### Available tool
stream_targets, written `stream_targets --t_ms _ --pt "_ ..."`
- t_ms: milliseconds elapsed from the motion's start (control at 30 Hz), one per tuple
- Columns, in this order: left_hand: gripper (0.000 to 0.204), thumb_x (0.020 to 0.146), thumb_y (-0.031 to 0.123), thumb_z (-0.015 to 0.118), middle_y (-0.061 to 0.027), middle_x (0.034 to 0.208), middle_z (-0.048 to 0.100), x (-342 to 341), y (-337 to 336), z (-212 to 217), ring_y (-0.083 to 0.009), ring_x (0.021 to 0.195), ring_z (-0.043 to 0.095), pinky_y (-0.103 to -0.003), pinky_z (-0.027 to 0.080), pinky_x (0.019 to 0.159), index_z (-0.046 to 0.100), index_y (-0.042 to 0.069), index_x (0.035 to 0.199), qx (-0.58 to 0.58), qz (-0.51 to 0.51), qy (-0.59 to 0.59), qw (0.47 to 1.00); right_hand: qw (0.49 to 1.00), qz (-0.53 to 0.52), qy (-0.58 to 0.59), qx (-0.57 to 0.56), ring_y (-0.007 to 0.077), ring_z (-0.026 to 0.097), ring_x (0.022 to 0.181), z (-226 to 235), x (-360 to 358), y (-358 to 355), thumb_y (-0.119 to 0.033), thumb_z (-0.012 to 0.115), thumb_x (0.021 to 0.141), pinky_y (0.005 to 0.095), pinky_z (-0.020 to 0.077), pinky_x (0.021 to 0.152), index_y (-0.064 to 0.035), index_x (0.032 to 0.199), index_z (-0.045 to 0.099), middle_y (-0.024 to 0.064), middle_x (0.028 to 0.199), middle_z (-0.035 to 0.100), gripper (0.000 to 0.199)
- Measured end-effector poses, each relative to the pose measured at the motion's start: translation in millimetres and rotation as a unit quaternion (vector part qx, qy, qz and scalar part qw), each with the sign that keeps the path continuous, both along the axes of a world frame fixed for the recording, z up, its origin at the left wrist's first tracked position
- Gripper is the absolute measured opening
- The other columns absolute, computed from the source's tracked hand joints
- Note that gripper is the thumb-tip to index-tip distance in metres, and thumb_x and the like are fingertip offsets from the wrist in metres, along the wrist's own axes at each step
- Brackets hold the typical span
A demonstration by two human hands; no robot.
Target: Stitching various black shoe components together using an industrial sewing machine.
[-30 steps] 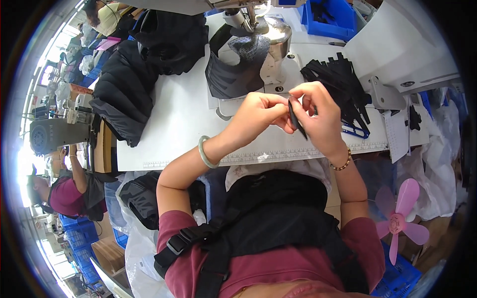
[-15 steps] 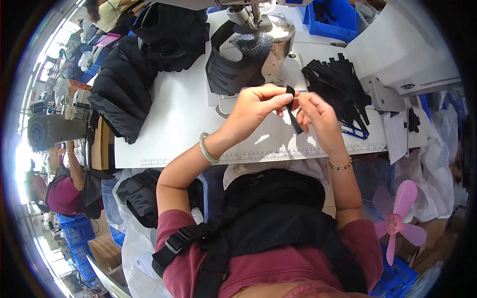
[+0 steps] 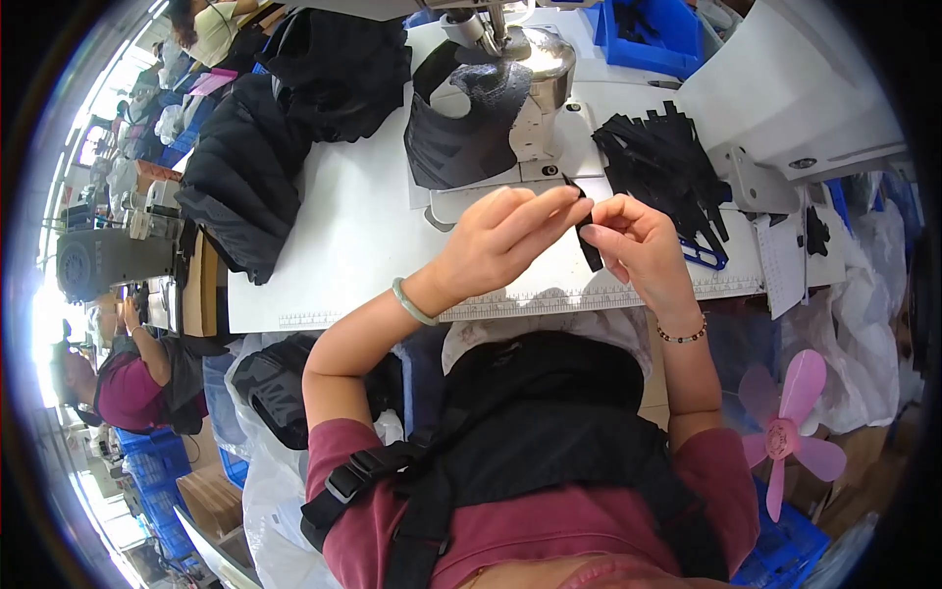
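Both hands meet over the front of the white table around a short black strip [image 3: 591, 253]. My left hand [image 3: 500, 239] has its fingers long and close together, their tips on the strip's upper part; its thumb is hidden. My right hand [image 3: 643, 245] pinches the strip's side between thumb and forefinger, its other fingers curled. Beyond them a dark grey patterned shoe upper [image 3: 461, 142] hangs under the sewing machine head [image 3: 476, 29], against its metal post [image 3: 540, 108]. A pile of black strips [image 3: 662, 162] lies right of the post.
Black shoe uppers [image 3: 240, 162] are heaped on the table's left. A blue bin [image 3: 648, 44] stands at the back right. A ruler [image 3: 549, 303] runs along the front edge. A pink fan [image 3: 782, 439] is at the lower right. Another person [image 3: 137, 388] works at the far left.
My left fingers have straightened along the strip from a thumb-and-finger pinch. My right hand has shifted slightly right and down. The strip now stands more upright.
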State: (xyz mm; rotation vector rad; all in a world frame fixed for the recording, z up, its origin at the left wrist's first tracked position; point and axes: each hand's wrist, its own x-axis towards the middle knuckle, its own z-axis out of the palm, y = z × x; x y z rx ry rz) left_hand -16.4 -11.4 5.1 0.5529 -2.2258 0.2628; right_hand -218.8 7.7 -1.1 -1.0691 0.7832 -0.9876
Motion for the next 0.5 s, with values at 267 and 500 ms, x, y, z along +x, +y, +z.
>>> stream_targets --t_ms 267,500 --pt "0.026 0.077 -0.007 0.063 -0.0031 0.089 0.058 -7.7 6.4 12.6 -0.0096 0.071 0.052 -0.021 0.044 0.061 0.064 0.006 0.100 0.323 -0.037 0.146 0.934 0.993 -0.073 0.030 -0.085 0.0004 0.046 0.055 7.9 11.5 13.0 -0.005 0.063 0.085 0.0154 0.0361 0.046 -0.0005 0.092 0.059 -0.0013 0.073 0.056 0.009" --pt "0.021 0.078 -0.003 0.062 -0.0037 0.083 0.059 -9.4 9.2 4.3 -0.0073 0.067 0.054 -0.021 0.045 0.060 0.063 0.002 0.099 0.450 -0.058 0.273 0.848 0.983 -0.109 -0.003 -0.145 0.0014 0.050 0.062 0.2 24.5 5.5 -0.002 0.062 0.085 0.0159 0.0396 0.050 -0.0013 0.093 0.056 0.0014 0.083 0.058 0.010"
